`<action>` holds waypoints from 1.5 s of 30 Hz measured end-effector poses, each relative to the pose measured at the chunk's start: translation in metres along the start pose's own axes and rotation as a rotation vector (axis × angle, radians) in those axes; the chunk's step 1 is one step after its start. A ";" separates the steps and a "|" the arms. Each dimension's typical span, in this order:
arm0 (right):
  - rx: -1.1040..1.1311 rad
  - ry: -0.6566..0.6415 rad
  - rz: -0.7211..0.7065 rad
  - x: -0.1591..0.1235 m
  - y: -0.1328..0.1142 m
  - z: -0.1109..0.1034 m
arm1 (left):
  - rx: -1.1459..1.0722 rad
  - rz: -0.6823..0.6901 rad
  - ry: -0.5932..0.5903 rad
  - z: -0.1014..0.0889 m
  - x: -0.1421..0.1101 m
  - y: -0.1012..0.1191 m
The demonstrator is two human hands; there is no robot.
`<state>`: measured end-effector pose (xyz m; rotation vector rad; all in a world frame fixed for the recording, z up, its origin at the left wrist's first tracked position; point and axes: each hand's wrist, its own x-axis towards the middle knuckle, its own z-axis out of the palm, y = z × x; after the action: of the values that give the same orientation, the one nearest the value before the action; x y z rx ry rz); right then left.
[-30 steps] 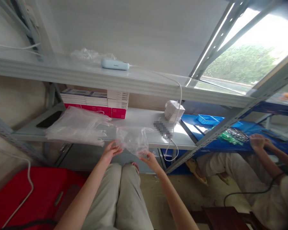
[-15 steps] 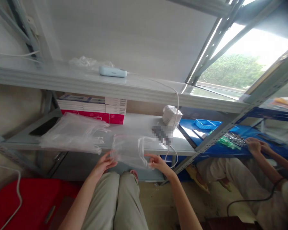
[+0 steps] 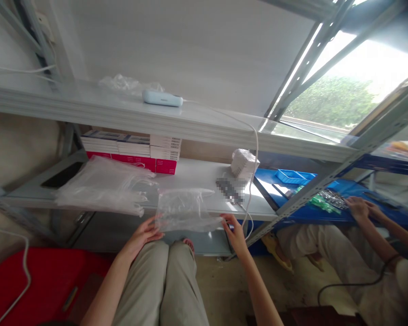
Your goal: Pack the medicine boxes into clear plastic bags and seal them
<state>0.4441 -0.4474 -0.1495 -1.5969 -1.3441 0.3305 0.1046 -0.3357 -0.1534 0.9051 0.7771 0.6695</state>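
Note:
A clear plastic bag (image 3: 182,210) lies over the front edge of the middle shelf, partly hanging past it. My left hand (image 3: 143,236) grips the bag's left edge, index finger on it and the other fingers below. At the opposite end, my right hand (image 3: 235,233) pinches the bag's lower right corner, pulling it out to a point. Just left of the bag, a stack of similar clear bags (image 3: 104,188) sits on the shelf, its edges sticking out over the front.
Behind the stack stand white boxes (image 3: 132,147) on red boxes (image 3: 136,160). A white wrapped block (image 3: 245,163) and a cable (image 3: 250,199) are at the right. A pale blue device (image 3: 162,98) rests on the upper shelf. Another person's hands (image 3: 358,207) work at a blue table (image 3: 377,213).
My right hand has moved right and now holds the bag's corner, stretching it sideways. The bag's right side, earlier raised and loose, lies flatter. My left hand has stayed nearly in place.

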 end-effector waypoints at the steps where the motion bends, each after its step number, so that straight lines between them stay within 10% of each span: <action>1: -0.002 -0.040 0.017 -0.003 0.001 0.003 | 0.008 -0.006 -0.014 0.000 0.000 -0.003; 16: 0.126 -0.144 0.121 -0.022 0.027 -0.014 | -0.188 0.149 0.123 -0.011 0.015 -0.034; 22: -0.144 -0.330 0.163 -0.025 0.028 -0.026 | -0.037 0.036 0.206 -0.001 0.018 -0.059; 31: -0.418 -0.626 0.168 -0.023 -0.037 -0.039 | 0.013 0.121 0.145 0.007 0.020 -0.057; 38: -0.583 -0.370 -0.195 0.096 -0.090 0.060 | -0.046 0.145 0.008 -0.003 0.017 -0.049; 45: -0.272 -0.748 -0.098 0.160 -0.058 0.117 | -0.087 0.199 0.100 -0.020 0.010 -0.048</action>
<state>0.3807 -0.2569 -0.1016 -1.6897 -2.0964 0.7620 0.1021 -0.3410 -0.2057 0.8816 0.7465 0.9220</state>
